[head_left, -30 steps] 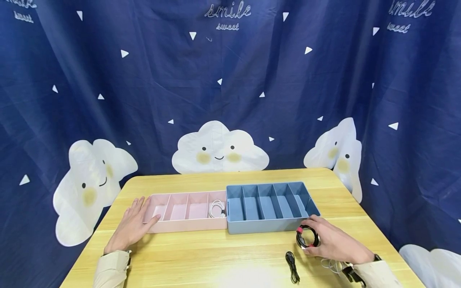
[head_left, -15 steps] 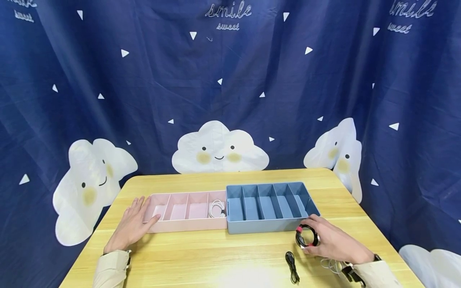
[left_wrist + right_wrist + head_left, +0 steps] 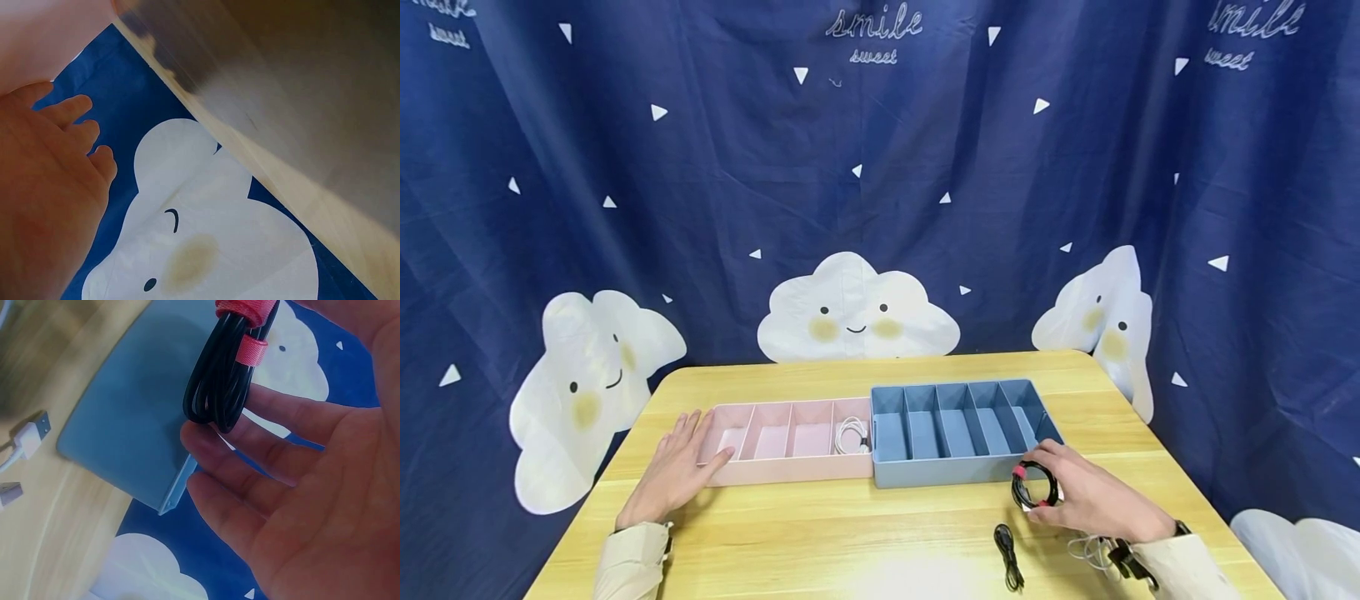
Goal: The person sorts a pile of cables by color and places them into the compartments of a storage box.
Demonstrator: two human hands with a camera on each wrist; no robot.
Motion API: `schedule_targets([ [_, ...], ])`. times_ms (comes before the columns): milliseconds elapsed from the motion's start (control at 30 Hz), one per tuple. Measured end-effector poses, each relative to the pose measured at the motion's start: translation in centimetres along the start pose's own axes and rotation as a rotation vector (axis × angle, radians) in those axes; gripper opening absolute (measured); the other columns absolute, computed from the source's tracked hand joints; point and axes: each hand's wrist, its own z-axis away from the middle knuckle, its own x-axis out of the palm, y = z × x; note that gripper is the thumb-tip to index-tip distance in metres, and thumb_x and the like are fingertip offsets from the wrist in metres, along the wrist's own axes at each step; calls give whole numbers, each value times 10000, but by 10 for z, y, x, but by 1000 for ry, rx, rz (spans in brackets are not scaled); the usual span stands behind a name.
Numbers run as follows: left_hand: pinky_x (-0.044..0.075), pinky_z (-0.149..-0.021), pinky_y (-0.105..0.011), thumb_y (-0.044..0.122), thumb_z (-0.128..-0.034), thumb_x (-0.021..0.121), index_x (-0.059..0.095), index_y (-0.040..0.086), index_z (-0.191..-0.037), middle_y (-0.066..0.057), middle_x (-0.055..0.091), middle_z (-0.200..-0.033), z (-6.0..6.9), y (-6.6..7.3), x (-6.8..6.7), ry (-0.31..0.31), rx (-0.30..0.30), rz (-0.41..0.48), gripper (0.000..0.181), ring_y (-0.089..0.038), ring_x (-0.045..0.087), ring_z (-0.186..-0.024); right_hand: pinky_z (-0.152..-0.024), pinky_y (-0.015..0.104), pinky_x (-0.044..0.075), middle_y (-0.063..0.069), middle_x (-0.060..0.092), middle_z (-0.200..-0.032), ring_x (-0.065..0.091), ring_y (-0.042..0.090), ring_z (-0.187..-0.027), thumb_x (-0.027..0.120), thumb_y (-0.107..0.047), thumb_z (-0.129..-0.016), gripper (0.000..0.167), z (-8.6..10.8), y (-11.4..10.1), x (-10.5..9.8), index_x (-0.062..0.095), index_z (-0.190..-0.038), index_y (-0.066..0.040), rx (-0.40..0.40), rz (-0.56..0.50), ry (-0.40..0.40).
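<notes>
- Head view is showing the right hand (image 3: 1097,502), thumb below and fingers above, pinching a round coil of glossy black cable (image 3: 219,384) just before the right part of a slate-blue plastic tray (image 3: 951,472); whether coil and tray are touching, I cannot tell.
- Only the ring's edge is being gripped, I think to avoid pressing it flat.
- With fingers extended and grasping nothing, the left hand (image 3: 672,477) is resting at the left end of a long pale-pink plastic tray (image 3: 790,472), perhaps for steadying it.
- Both trays are standing end to end on a light wooden table (image 3: 820,533), probably for having every compartment within reach.
- One white coiled cable (image 3: 841,433) is sitting in the rightmost pink compartment; a thin black bundled cable (image 3: 1009,558) is lying nearer to the person.
- Two red fabric straps (image 3: 252,351) are binding the held coil, whose loops are looking neat and smooth.
</notes>
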Motion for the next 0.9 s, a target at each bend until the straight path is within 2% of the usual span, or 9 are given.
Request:
schedule_targets([
  [200, 169, -1203, -734, 614, -1018, 501, 251, 2, -1627, -361, 213, -1658, 1, -1, 1, -4, -1, -3, 899, -560, 141, -1555, -793, 238, 538, -89, 584, -1160, 568, 44, -1003, 849, -363, -830, 550, -4, -1, -4, 664, -1298, -141, 10, -20, -35],
  [333, 167, -1200, -740, 616, -1019, 499, 249, 2, -1628, -364, 209, -1658, 0, -1, 1, -1, 0, 0, 900, -560, 137, -1556, -812, 249, 550, -126, 569, -1133, 564, 29, -996, 861, -364, -812, 547, -6, -3, -5, 672, -1274, -141, -4, 5, -12],
  [567, 167, -1192, -747, 614, -1021, 496, 238, 1, -1630, -371, 203, -1655, -1, -3, 3, -4, 5, 5, 902, -566, 130, -1554, -842, 291, 573, -114, 578, -1138, 588, 41, -1002, 857, -401, -819, 589, -9, -5, -9, 672, -1281, -88, -35, 19, 20],
  [900, 160, -1204, -742, 621, -1017, 496, 240, 7, -1632, -362, 202, -1661, 0, -1, 1, -10, -7, 0, 906, -560, 132, -1557, -865, 298, 579, -74, 583, -1164, 595, 82, -1016, 841, -435, -831, 630, -14, -8, -13, 648, -1326, -96, -12, 23, -8],
])
